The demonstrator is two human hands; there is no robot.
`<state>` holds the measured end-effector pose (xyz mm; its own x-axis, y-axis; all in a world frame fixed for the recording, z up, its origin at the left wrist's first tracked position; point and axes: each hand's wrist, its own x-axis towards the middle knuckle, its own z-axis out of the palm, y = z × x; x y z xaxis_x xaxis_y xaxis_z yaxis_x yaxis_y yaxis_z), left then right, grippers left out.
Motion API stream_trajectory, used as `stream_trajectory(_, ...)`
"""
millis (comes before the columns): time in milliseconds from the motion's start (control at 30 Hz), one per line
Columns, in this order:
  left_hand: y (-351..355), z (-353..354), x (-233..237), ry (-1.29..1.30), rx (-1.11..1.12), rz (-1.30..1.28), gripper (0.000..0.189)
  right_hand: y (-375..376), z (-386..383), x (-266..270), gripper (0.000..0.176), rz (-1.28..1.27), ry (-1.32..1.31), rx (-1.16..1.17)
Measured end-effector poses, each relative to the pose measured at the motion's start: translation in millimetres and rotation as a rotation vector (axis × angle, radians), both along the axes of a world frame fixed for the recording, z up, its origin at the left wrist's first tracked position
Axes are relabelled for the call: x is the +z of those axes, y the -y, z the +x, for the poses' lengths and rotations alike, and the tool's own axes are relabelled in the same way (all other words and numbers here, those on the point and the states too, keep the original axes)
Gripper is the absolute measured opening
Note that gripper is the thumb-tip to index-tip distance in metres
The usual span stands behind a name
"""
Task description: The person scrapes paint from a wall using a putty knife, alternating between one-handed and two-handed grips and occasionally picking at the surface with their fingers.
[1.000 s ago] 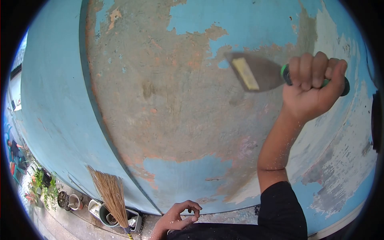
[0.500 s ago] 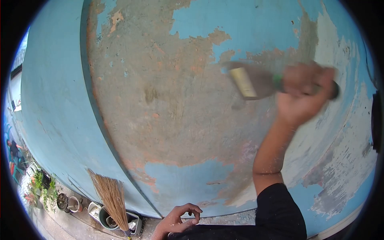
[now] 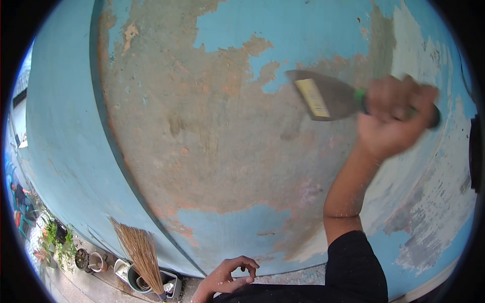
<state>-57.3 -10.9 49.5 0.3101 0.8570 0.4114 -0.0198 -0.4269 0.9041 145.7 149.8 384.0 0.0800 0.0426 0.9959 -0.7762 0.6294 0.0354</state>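
Note:
My right hand [image 3: 396, 113] is wrapped around the green and black handle of a paint scraper [image 3: 333, 101]. Its wide metal blade points left, with a yellowish label near the edge, and overlaps the boundary between blue paint and bare plaster on the wall [image 3: 227, 131]. Low in the view, my left hand [image 3: 235, 275] hangs near the wall's foot, fingers loosely curled and apart from the thumb, holding nothing.
A stick broom [image 3: 139, 252] leans at lower left over a grey bin [image 3: 172, 285] and a dark green bucket [image 3: 134, 278]. Potted plants [image 3: 60, 240] stand farther left. Paint flakes [image 3: 300, 275] litter the floor along the wall. A person [image 3: 20, 194] is at the far left.
My right hand and the scraper have shifted a little to the right and look less blurred. The wall has slid slightly left in the view; my left hand keeps its pose.

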Motion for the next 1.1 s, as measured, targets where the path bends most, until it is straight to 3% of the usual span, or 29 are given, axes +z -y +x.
stream_trajectory(33,-3,-2,-4,0.003,0.011,0.003,0.035,4,7,3,0.030,0.152,-0.088,0.097)
stream_trajectory(67,-2,-2,-9,0.004,0.033,-0.014,0.035,-10,-13,-3,0.038,-0.239,-0.318,-0.424)
stream_trajectory(100,1,-2,-11,0.002,0.052,-0.034,0.035,-8,-12,-5,0.038,-0.250,-0.312,-0.422)
stream_trajectory(200,4,1,-11,0.021,0.083,-0.031,0.032,2,9,3,0.046,0.063,0.147,-0.177)
stream_trajectory(300,-3,8,-6,0.008,0.142,-0.029,0.028,1,25,3,0.042,-0.069,-0.014,-0.036)
stream_trajectory(367,-3,14,-6,-0.033,0.193,-0.037,0.026,-8,-10,1,0.041,0.022,-0.021,-0.265)
stream_trajectory(433,-6,15,-3,-0.073,0.187,0.001,0.022,6,0,0,0.043,0.014,-0.014,-0.288)
stream_trajectory(500,-12,17,-7,-0.020,0.206,0.019,0.017,17,27,8,0.046,0.134,0.136,-0.065)
stream_trajectory(533,-14,18,-10,0.003,0.232,0.009,0.016,11,29,16,0.043,0.121,-0.019,0.027)
stream_trajectory(567,-12,21,-14,0.030,0.259,-0.010,0.015,-3,17,11,0.043,0.112,-0.013,0.024)
stream_trajectory(633,-6,24,-9,0.013,0.241,-0.022,0.014,-10,-30,-3,0.042,-0.199,0.083,-0.096)
stream_trajectory(700,-5,22,0,-0.061,0.200,0.035,0.014,-4,-15,-6,0.044,-0.079,0.132,-0.171)
stream_trajectory(767,-10,17,-7,-0.017,0.202,0.035,0.014,0,15,2,0.045,0.130,0.104,0.011)
stream_trajectory(833,-4,17,-9,-0.014,0.233,-0.026,0.015,-2,2,-1,0.045,0.020,0.007,0.057)
stream_trajectory(900,-1,17,-9,-0.018,0.241,-0.040,0.016,-5,-14,-6,0.048,0.030,0.007,-0.252)
stream_trajectory(967,0,15,-8,-0.011,0.203,-0.031,0.018,-2,-7,-6,0.046,-0.013,0.046,-0.258)
stream_trajectory(1067,-5,21,-5,0.002,0.226,-0.001,0.018,-6,18,1,0.046,-0.063,0.100,0.020)
stream_trajectory(1100,-3,23,-4,0.005,0.219,-0.013,0.018,-6,10,-4,0.046,-0.075,0.104,0.014)
